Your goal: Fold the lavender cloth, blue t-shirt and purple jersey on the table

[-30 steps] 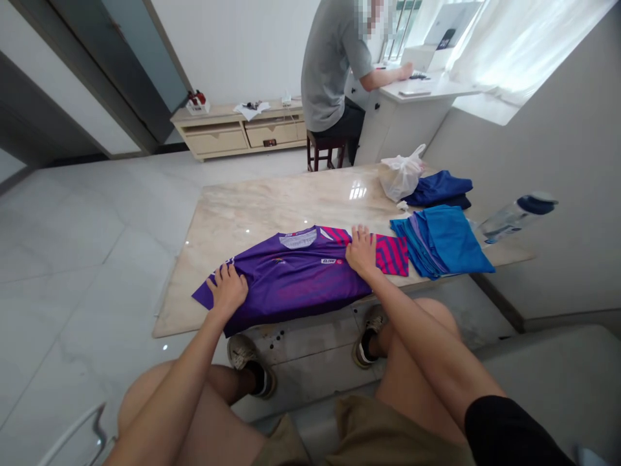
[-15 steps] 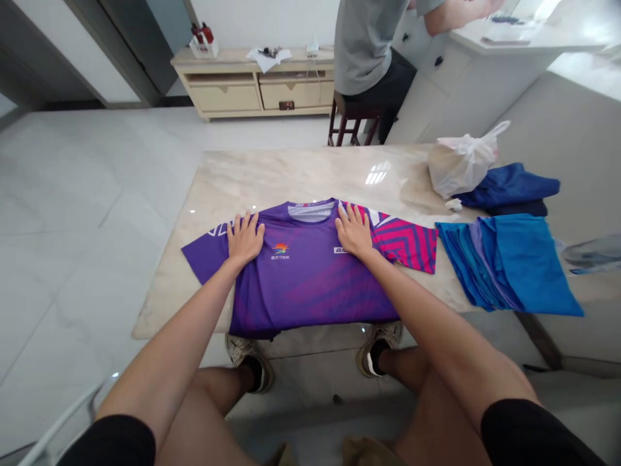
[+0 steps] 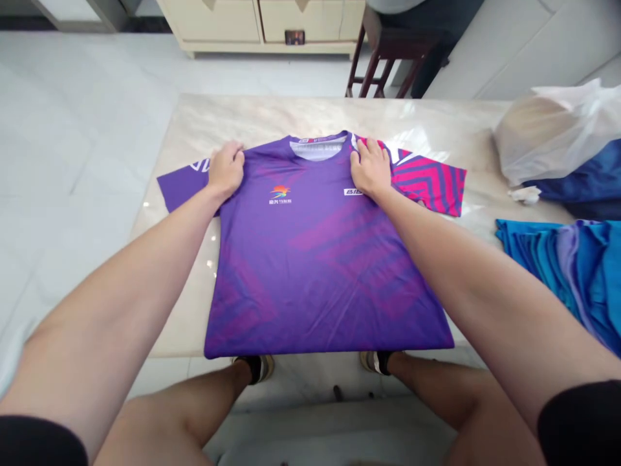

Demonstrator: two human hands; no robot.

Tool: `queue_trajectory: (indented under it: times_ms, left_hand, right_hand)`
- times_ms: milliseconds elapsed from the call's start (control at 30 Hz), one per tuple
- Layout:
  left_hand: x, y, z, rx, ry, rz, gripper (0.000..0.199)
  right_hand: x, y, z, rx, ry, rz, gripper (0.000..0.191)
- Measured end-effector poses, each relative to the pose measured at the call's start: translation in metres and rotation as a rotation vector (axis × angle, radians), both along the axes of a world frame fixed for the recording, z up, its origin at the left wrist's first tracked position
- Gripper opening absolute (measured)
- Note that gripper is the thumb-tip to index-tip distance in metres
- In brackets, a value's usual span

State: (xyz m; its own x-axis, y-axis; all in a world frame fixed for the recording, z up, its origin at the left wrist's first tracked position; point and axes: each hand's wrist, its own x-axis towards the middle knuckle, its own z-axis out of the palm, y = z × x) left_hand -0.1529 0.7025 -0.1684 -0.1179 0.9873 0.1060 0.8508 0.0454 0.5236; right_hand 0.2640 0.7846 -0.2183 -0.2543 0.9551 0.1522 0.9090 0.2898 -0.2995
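A purple short-sleeved T-shirt point(image 3: 310, 259) lies front up across the table, its collar at the far side and its lower edge reaching the near edge. One sleeve is plain purple; the other has pink stripes. My left hand point(image 3: 226, 171) is on the shoulder by the plain sleeve, its fingers curled and closed on the fabric; the fingertips are partly hidden. On the opposite shoulder, beside the collar, rests my right hand point(image 3: 371, 169), fingers slightly apart on the cloth. A small colourful logo shows on the chest between my hands.
The marble-patterned table point(image 3: 208, 120) holds a white plastic bag point(image 3: 553, 139), dark blue cloth point(image 3: 587, 178) and a stack of blue garments point(image 3: 557, 252) on the right. Beyond it stand a dark wooden stool point(image 3: 388, 48) with a person seated and a cream cabinet point(image 3: 218, 26).
My view has tipped down and come closer. The shirt's lower part now lies smoother and fuller toward me. My left hand's spread fingers have curled in; my right hand stays on its shoulder.
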Motion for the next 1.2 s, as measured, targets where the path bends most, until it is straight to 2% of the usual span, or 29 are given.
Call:
queue_trajectory:
  times_ms: [67, 133, 167, 267, 367, 433, 500, 533, 633, 767, 967, 1067, 1133, 1200]
  left_hand:
    - [-0.011, 0.004, 0.005, 0.081, -0.179, 0.119, 0.048]
    - [-0.018, -0.004, 0.017, 0.108, -0.288, 0.244, 0.053]
    - [-0.019, -0.012, 0.024, 0.111, -0.292, 0.259, 0.054]
    - [-0.007, -0.054, 0.047, 0.157, -0.137, 0.107, 0.050]
    - [0.030, -0.117, 0.058, 0.176, 0.070, -0.073, 0.053]
    - [0.059, -0.167, 0.055, 0.078, 0.169, -0.144, 0.062]
    - [0.081, -0.212, 0.044, -0.042, 0.243, -0.258, 0.075]
    - [0.089, -0.230, 0.038, -0.079, 0.285, -0.305, 0.075]
    - [0.096, -0.262, 0.030, -0.142, 0.380, -0.317, 0.072]
    - [0.095, -0.279, 0.043, -0.230, 0.421, -0.337, 0.075]
    - [0.094, -0.322, 0.066, -0.337, 0.456, -0.377, 0.076]
    - [0.090, -0.330, 0.078, -0.380, 0.485, -0.399, 0.071]
    - [0.089, -0.326, 0.085, -0.348, 0.487, -0.360, 0.063]
    - [0.091, -0.314, 0.087, -0.275, 0.474, -0.303, 0.060]
  right_hand:
    - [0.006, -0.002, 0.006, 0.021, 0.050, -0.061, 0.074]
    - [0.009, -0.018, 0.023, 0.049, 0.068, -0.088, 0.072]
    - [0.010, -0.031, 0.033, 0.069, 0.055, -0.071, 0.069]
    - [0.007, -0.088, 0.064, 0.105, -0.042, 0.100, 0.062]
    - [0.000, -0.163, 0.081, 0.049, -0.130, 0.201, 0.059]
    - [-0.003, -0.214, 0.081, 0.014, -0.152, 0.170, 0.061]
    - [-0.004, -0.259, 0.076, -0.014, -0.162, 0.129, 0.065]
    - [-0.003, -0.277, 0.073, -0.044, -0.158, 0.082, 0.066]
    - [0.004, -0.315, 0.069, -0.111, -0.147, -0.045, 0.071]
    - [0.013, -0.349, 0.081, -0.184, -0.185, 0.000, 0.073]
    - [0.017, -0.391, 0.120, -0.305, -0.345, 0.068, 0.084]
    - [0.022, -0.391, 0.142, -0.359, -0.411, 0.105, 0.066]
    - [0.028, -0.380, 0.151, -0.360, -0.410, 0.102, 0.051]
    - [0.034, -0.362, 0.154, -0.326, -0.389, 0.128, 0.046]
